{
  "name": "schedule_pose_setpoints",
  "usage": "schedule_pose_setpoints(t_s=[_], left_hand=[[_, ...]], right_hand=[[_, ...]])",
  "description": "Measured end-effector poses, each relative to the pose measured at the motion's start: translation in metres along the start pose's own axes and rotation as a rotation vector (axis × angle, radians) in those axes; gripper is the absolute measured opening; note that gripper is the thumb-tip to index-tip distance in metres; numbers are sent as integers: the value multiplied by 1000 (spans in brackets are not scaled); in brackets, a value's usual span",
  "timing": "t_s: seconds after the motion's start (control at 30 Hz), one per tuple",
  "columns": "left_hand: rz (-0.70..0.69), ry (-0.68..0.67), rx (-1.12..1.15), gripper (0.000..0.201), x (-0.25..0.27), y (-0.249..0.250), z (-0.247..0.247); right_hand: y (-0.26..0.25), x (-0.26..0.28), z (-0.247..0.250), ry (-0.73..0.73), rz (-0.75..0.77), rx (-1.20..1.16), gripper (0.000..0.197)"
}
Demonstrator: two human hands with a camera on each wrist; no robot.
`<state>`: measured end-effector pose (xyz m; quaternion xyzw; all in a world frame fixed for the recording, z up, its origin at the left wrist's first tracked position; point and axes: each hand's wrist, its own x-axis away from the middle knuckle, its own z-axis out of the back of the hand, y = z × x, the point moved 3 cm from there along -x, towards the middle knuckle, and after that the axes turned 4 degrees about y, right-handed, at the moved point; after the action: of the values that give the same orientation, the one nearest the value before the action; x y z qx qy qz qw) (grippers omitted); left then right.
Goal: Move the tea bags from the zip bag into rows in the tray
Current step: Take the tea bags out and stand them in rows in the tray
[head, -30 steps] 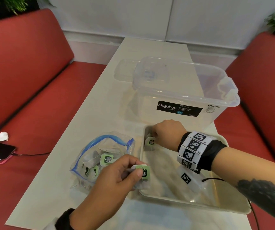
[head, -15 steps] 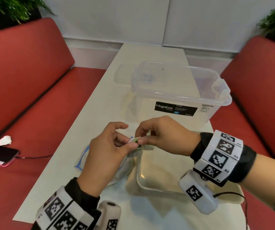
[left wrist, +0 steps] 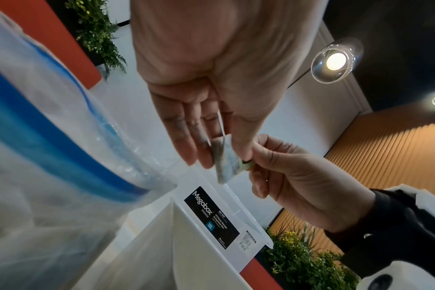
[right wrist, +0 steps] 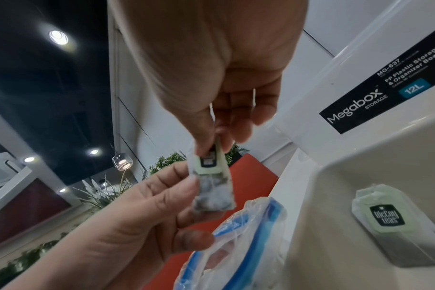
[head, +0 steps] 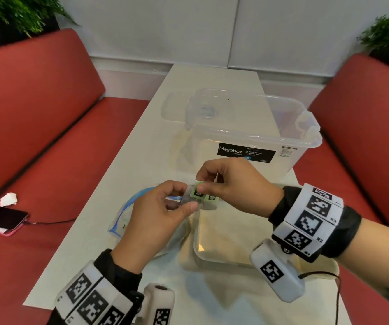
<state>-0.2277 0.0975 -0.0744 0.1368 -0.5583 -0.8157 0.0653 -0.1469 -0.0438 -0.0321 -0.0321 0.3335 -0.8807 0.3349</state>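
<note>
While the left hand (head: 151, 221) pinches the lower part of a tea bag (head: 194, 195) and the right hand (head: 233, 186) pinches its green tag end, it hangs lengthwise between them, above the tray's (head: 224, 259) far left corner.

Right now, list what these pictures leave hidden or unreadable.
- Zip bag: contents hidden by the left hand, head view; blurred in both wrist views.
- Held tea bag: tag print blurred, covered by the right hand.
- Tray: right side hidden by the right wrist, head view.
</note>
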Motion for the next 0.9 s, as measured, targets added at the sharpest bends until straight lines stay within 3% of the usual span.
schedule_pose_setpoints(t_s=[0.23, 0.4, 0.47, 0.77, 0.9], left_hand=[[3, -1, -69, 7, -1, 1, -4], [31, 5, -58, 41, -1, -2, -8], [32, 9, -83, 44, -1, -3, -7], [33, -26, -109, 42, 1, -10, -12], [8, -68, -149, 30, 10, -15, -11]], right_hand=[[-2, 2, 3, 9, -19, 1, 11], [-1, 1, 11, 37, -26, 124, 5], [-1, -1, 13, 12, -26, 210, 5], [14, -8, 6, -103, -87, 279, 7], [36, -15, 2, -151, -149, 362, 8]])
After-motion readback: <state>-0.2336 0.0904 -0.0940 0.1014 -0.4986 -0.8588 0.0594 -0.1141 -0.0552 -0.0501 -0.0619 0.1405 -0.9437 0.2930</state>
